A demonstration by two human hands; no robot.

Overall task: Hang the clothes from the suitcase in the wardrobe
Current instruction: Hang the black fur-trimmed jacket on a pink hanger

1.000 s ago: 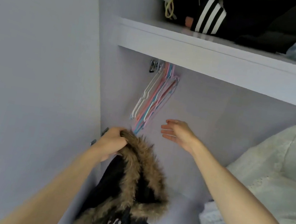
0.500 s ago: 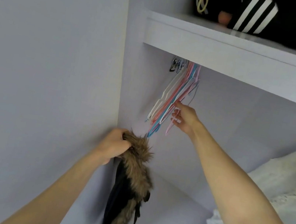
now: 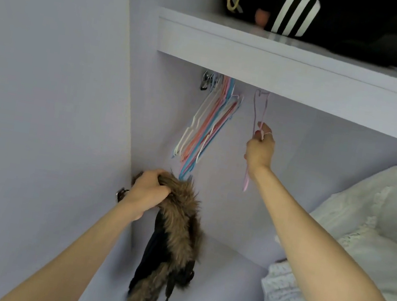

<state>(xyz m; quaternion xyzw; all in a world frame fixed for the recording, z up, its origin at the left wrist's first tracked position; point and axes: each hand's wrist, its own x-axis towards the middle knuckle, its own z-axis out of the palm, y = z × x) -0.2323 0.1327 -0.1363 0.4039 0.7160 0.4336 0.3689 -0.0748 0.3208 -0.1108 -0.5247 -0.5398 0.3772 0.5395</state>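
Fur-trimmed dark garment (image 3: 172, 240) hangs at lower centre, bunched in the left hand (image 3: 148, 191)

Right hand (image 3: 259, 149) at centre grips a pink hanger (image 3: 259, 113) under the shelf (image 3: 283, 67); pastel hangers (image 3: 206, 125) cluster just left; white clothes (image 3: 358, 253) fill the right.

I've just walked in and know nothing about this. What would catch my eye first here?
Probably the shaggy brown fur-trimmed garment dangling low at the left, gripped by the left hand. Higher up, the right hand holds a single pink hanger under the wardrobe shelf, apart from the bunch of pastel hangers to its left. Dark clothes with white stripes lie on top of that shelf.
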